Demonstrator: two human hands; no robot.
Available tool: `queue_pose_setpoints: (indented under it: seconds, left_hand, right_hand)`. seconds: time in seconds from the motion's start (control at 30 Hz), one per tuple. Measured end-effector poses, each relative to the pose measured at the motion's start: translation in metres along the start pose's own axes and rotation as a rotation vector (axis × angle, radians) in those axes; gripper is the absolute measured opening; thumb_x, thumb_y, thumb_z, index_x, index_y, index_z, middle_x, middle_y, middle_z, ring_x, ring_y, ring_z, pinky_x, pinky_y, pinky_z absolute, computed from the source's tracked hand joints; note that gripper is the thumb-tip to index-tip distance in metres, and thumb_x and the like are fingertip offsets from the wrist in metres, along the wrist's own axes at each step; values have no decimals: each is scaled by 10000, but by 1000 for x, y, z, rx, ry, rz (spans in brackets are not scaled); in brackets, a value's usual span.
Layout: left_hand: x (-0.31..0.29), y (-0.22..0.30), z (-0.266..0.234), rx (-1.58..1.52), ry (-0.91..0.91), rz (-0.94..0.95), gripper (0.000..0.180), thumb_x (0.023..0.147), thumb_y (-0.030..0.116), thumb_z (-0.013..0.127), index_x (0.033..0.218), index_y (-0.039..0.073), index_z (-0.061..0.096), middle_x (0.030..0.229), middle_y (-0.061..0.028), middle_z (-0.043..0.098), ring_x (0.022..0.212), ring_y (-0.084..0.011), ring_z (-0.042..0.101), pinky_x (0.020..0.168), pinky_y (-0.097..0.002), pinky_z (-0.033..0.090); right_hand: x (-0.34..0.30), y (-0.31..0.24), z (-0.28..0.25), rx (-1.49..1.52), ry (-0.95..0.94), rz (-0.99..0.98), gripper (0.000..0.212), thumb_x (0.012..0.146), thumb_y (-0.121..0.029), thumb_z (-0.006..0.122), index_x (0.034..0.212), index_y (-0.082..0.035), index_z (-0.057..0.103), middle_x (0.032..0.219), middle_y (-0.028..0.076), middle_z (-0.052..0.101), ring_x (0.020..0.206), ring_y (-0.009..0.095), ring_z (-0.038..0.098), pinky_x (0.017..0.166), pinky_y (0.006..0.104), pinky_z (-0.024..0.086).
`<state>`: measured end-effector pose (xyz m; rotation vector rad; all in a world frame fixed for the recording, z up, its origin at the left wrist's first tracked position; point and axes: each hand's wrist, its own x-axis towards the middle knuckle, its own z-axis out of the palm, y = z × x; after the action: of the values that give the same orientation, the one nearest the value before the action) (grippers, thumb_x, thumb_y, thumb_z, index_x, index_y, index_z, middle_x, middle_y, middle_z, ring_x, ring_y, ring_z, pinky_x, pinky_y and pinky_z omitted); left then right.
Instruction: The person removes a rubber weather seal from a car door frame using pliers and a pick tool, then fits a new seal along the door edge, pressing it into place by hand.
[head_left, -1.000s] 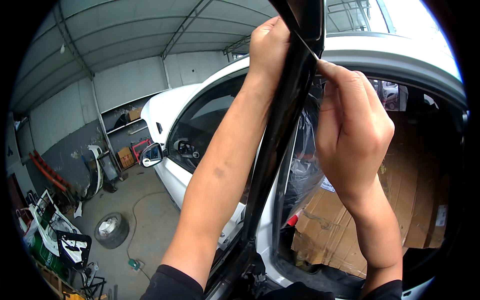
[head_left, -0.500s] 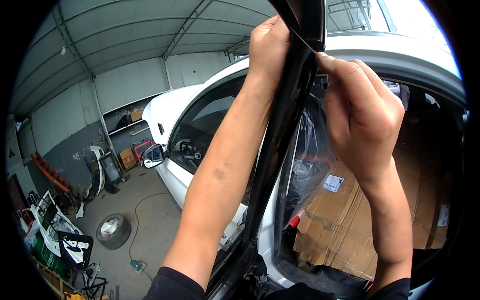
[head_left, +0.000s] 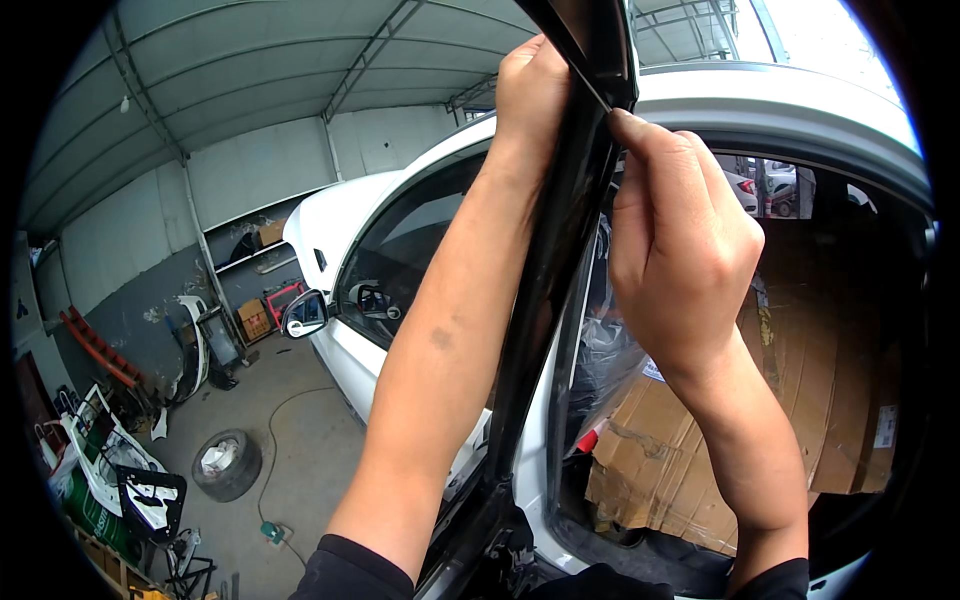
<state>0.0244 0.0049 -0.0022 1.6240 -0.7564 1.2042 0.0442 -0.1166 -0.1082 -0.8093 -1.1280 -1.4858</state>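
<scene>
The black door frame [head_left: 540,270] of an opened car door rises steeply through the middle of the view, seen edge-on. My left hand [head_left: 533,95] is curled against its outer side near the top, its fingertips hidden behind the frame. On the inner side, my right hand [head_left: 690,225] is closed in a pinch at the frame's upper corner. Between its thumb and index finger is the end of a thin dark strip [head_left: 594,88], which runs up along the frame. What the strip is made of cannot be made out.
A white car body [head_left: 760,95] surrounds the door opening on the right. Inside lie flattened cardboard [head_left: 670,470] and clear plastic wrap [head_left: 606,350]. Left are the side mirror [head_left: 306,313], a loose tyre [head_left: 227,464], a cable [head_left: 268,440] on the floor and car parts [head_left: 110,440].
My right hand has moved left along with the upper door frame, keeping its pinch at the corner. More of the car's interior shows to its right. My left hand has shifted slightly left.
</scene>
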Motion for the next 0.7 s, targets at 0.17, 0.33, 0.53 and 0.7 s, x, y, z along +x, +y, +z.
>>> queue_pose_setpoints:
  seconds: [0.17,0.33,0.53,0.7]
  left_hand:
    - [-1,5,1,46,22,-17,293,893,267,635,699,52,591,703,-70,597,756,-154,564,693,-283,427]
    - [-1,6,6,41,-13,14,281,906,240,626,703,48,595,699,-70,599,760,-169,581,701,-289,445]
    - [4,-2,-3,-25,-6,-43,293,903,228,647,670,58,592,670,-64,589,760,-164,591,684,-280,454]
    - [-2,7,4,41,23,-16,287,903,235,644,681,58,597,690,-64,598,750,-164,583,678,-283,442]
  right_hand:
    - [5,-13,-7,-8,46,11,200,835,119,566,1009,54,641,769,143,632,639,226,643,578,285,512]
    - [4,-15,-5,11,60,38,213,826,121,568,1012,51,645,734,124,604,595,200,610,538,287,486]
    - [6,-14,-9,-5,31,-11,238,817,123,573,1030,47,648,718,111,588,568,186,584,523,278,472]
    - [6,-13,-9,10,73,-29,248,817,123,575,1037,41,654,703,97,576,553,177,564,522,273,465]
